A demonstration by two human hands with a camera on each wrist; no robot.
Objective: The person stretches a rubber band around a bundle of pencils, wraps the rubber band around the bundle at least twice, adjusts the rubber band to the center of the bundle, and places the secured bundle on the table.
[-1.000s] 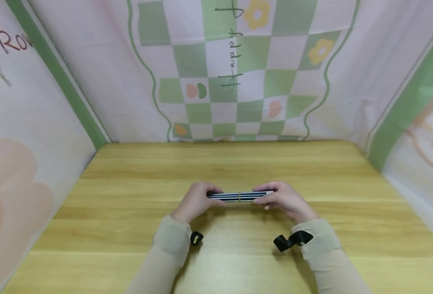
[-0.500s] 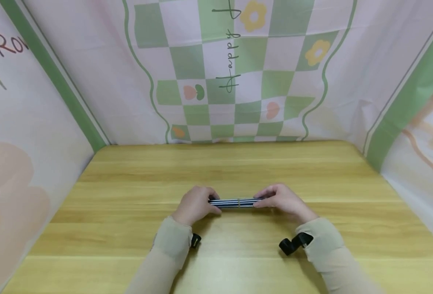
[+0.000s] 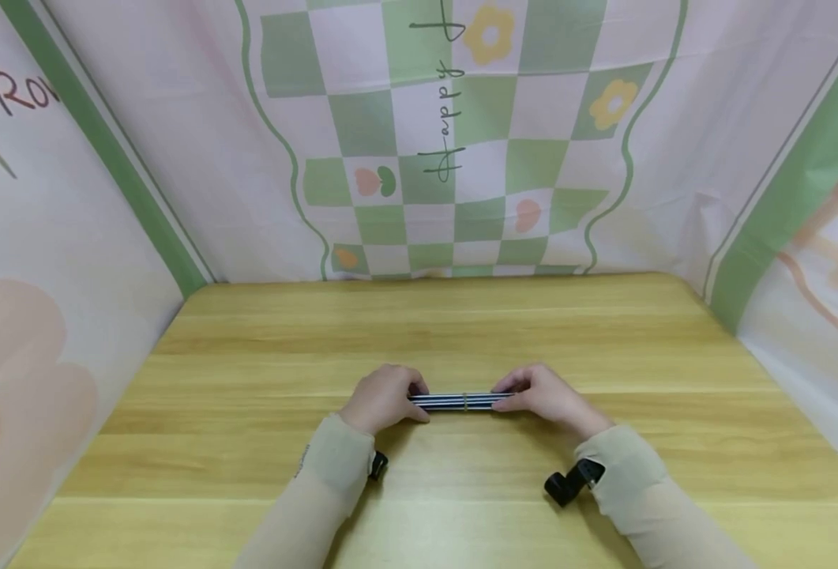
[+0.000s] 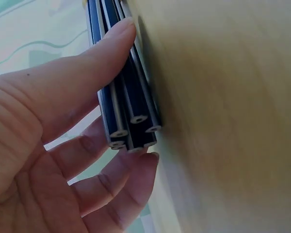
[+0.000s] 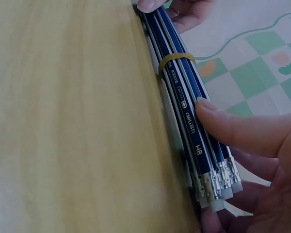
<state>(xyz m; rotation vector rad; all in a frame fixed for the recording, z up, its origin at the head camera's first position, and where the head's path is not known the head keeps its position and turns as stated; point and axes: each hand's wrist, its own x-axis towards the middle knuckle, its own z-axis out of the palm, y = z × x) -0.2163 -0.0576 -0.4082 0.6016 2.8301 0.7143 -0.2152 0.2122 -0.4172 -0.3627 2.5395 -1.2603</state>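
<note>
A bundle of dark blue pencils with pale stripes [image 3: 447, 401] lies crosswise between my hands, low at the table. Whether it touches the wood, I cannot tell. My left hand [image 3: 381, 397] pinches the unsharpened end, thumb on the near side; in the left wrist view several flat pencil ends [image 4: 137, 119] stick out past the thumb. The other end is held by my right hand [image 3: 543, 395], its thumb on the pencils and its fingers behind. White erasers [image 5: 217, 205] in metal ferrules show there. Around the middle runs a yellow rubber band [image 5: 177, 57].
The wooden table [image 3: 419, 332] reaches back to a hanging cloth [image 3: 433, 182] with green and white checks. Printed cloth also closes off the left and right sides. A black wrist device [image 3: 564, 484] juts inward from the right sleeve.
Both hands have lowered the pencil bundle towards the table and slightly nearer to me. The eraser end, seen in the head view earlier, is now behind the right hand.
</note>
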